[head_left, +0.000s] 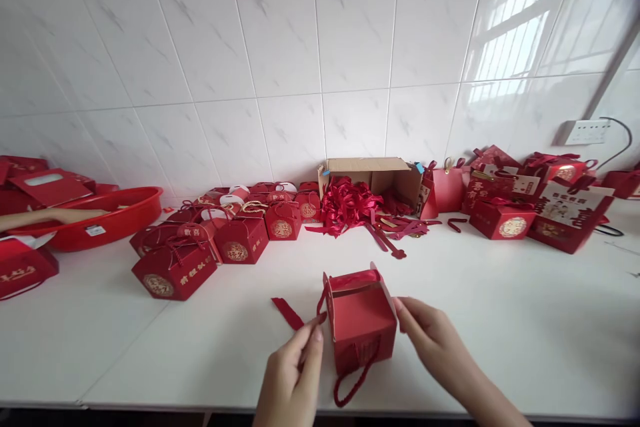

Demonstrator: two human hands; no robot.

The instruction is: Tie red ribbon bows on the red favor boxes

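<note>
A small red gift box (364, 313) stands on the white table in front of me, its top flaps partly raised. A dark red cord handle hangs from its near side, and red ribbon runs across its far top edge. At the box's left side, my left hand (295, 367) pinches the red ribbon, whose loose tail (287, 313) lies on the table to the left. The fingers of my right hand (433, 333) are closed on the right side of the box, near its upper edge.
Several finished red boxes (243, 239) stand at the left. Behind, a cardboard box (367, 165) spills red ribbons (350, 205). Red bags and boxes (570, 213) stand at the right. At the far left, another person's arm (50, 217) reaches into a red basin (113, 223).
</note>
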